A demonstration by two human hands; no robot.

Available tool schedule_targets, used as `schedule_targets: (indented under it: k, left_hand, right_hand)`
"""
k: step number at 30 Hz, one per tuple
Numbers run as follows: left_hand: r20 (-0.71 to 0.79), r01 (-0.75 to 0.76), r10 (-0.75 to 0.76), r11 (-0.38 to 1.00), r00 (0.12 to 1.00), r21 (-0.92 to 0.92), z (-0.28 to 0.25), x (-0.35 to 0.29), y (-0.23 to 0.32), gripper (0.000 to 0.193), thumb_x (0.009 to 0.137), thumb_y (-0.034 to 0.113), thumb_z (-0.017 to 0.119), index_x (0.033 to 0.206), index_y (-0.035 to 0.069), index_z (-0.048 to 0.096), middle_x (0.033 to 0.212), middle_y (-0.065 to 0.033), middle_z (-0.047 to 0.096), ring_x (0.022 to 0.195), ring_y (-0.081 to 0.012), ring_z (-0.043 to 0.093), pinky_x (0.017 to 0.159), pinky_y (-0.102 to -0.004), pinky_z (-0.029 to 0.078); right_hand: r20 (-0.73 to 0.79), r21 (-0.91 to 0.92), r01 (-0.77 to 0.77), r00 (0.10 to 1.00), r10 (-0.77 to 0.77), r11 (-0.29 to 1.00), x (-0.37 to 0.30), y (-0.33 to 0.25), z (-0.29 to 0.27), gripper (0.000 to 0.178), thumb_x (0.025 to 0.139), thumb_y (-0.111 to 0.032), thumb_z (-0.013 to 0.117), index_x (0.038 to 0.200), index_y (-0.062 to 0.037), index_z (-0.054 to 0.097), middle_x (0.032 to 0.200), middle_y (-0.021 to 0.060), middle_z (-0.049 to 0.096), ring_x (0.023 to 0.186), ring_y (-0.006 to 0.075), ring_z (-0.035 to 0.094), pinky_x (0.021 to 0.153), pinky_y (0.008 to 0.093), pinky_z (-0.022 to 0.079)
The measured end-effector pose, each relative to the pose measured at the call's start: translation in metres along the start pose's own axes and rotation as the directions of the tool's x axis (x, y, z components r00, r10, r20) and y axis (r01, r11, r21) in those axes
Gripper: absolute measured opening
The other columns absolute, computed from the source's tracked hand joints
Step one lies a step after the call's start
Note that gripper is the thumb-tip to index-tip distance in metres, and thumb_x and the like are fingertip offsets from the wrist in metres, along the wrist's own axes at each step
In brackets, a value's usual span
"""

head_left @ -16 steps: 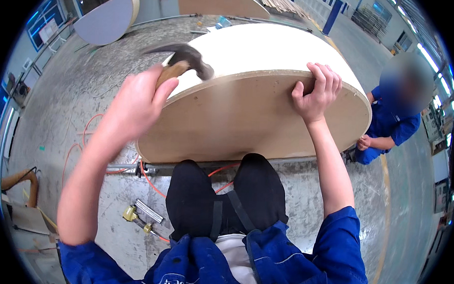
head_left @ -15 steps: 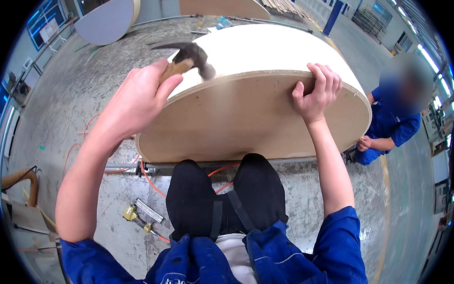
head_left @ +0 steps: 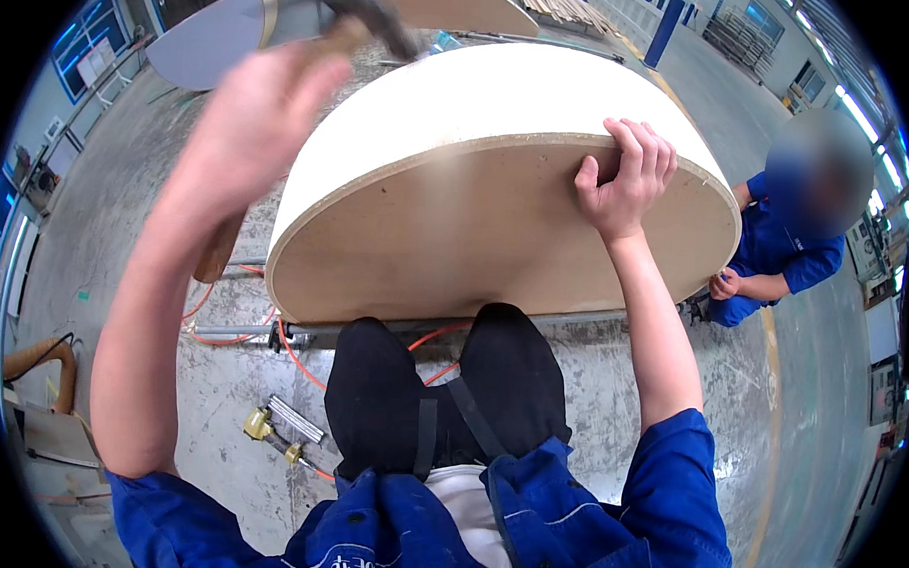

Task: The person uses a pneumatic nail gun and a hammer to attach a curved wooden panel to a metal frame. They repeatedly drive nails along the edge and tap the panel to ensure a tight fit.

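Note:
In front of my knees a large rounded wooden panel (head_left: 396,232) stands on edge, brown on its face, with a wide white curved side (head_left: 501,85). My left hand (head_left: 265,112), smeared by motion, is closed round the wooden handle of a claw hammer (head_left: 378,23). The hammer is raised above the panel's upper left, apart from it, and its handle end shows below my wrist. My right hand (head_left: 630,180) grips the panel's upper rim right of the middle, fingers over the white side and thumb against the brown face.
A co-worker (head_left: 792,231) in blue crouches at the panel's right end, a hand on its edge. On the floor lie a yellow air nail gun (head_left: 259,424) and an orange hose (head_left: 306,367). A metal bar (head_left: 223,329) runs low under the panel. More rounded panels (head_left: 208,40) stand behind.
My left hand has lifted the hammer up and away from the panel's rim, where its head was close to the edge. My right hand keeps its grip on the rim.

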State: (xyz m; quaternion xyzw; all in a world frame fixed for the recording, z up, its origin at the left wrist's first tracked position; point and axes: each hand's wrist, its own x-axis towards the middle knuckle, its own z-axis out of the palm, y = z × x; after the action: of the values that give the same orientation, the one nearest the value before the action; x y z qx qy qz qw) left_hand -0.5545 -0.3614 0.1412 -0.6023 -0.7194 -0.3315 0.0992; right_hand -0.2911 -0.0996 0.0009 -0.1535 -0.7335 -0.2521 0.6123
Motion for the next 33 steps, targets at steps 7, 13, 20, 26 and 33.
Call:
schedule_targets:
  k: [7, 13, 20, 26, 33]
  left_hand:
    - [-0.088, -0.078, 0.082, 0.996, 0.993, 0.049, 0.02, -0.023, -0.013, 0.034, 0.103, 0.028, 0.056, 0.105, -0.005, 0.062, 0.069, -0.0134, 0.056, 0.064, -0.0234, 0.06, 0.062, -0.0397, 0.046]
    - [-0.025, 0.028, -0.031, 0.993, 0.999, -0.115, -0.004, 0.012, 0.011, 0.038, 0.104, 0.033, 0.056, 0.094, -0.003, 0.062, 0.07, -0.0159, 0.062, 0.065, -0.0268, 0.063, 0.062, -0.0426, 0.05]
    - [0.161, -0.153, 0.12, 0.965, 0.98, 0.215, 0.029, -0.011, 0.013, 0.036, 0.101, 0.029, 0.06, 0.098, -0.007, 0.06, 0.073, -0.0254, 0.062, 0.073, -0.0409, 0.065, 0.069, -0.047, 0.05]
    - [-0.116, -0.034, 0.015, 0.986, 0.993, -0.164, -0.008, 0.025, 0.035, 0.039, 0.104, 0.034, 0.056, 0.107, -0.004, 0.065, 0.07, -0.011, 0.06, 0.066, -0.0198, 0.061, 0.064, -0.0376, 0.047]
    - [0.416, -0.094, -0.009, 0.97, 0.909, 0.226, 0.009, 0.033, 0.051, 0.038, 0.101, 0.028, 0.06, 0.098, -0.009, 0.062, 0.084, -0.0284, 0.065, 0.082, -0.0402, 0.065, 0.077, -0.0478, 0.049]
  right_hand:
    - [-0.036, 0.032, 0.002, 0.999, -0.001, 0.999, 0.006, -0.007, 0.006, 0.04, 0.08, -0.032, 0.065, 0.115, -0.0134, 0.064, 0.112, 0.0048, 0.065, 0.108, 0.0273, 0.059, 0.102, 0.0415, 0.039]
    - [-0.007, 0.001, -0.004, 1.0, 0.004, 1.0, 0.003, 0.0, -0.001, 0.039, 0.081, -0.033, 0.065, 0.114, -0.0134, 0.064, 0.111, 0.0042, 0.065, 0.108, 0.0269, 0.059, 0.101, 0.0415, 0.04]
    - [-0.012, 0.043, -0.009, 1.0, 0.01, 0.999, 0.003, -0.006, 0.005, 0.04, 0.078, -0.032, 0.066, 0.115, -0.014, 0.065, 0.113, 0.0047, 0.064, 0.109, 0.0276, 0.058, 0.102, 0.0425, 0.04]
    - [-0.001, 0.038, -0.027, 1.0, 0.027, 0.999, 0.002, 0.002, 0.0, 0.04, 0.078, -0.03, 0.067, 0.114, -0.0141, 0.065, 0.113, 0.0048, 0.064, 0.11, 0.0281, 0.058, 0.103, 0.0432, 0.04]
    - [-0.004, 0.043, -0.04, 0.999, 0.04, 0.998, 0.001, 0.004, 0.003, 0.04, 0.078, -0.031, 0.068, 0.115, -0.014, 0.064, 0.114, 0.0046, 0.064, 0.11, 0.0284, 0.058, 0.104, 0.043, 0.039]
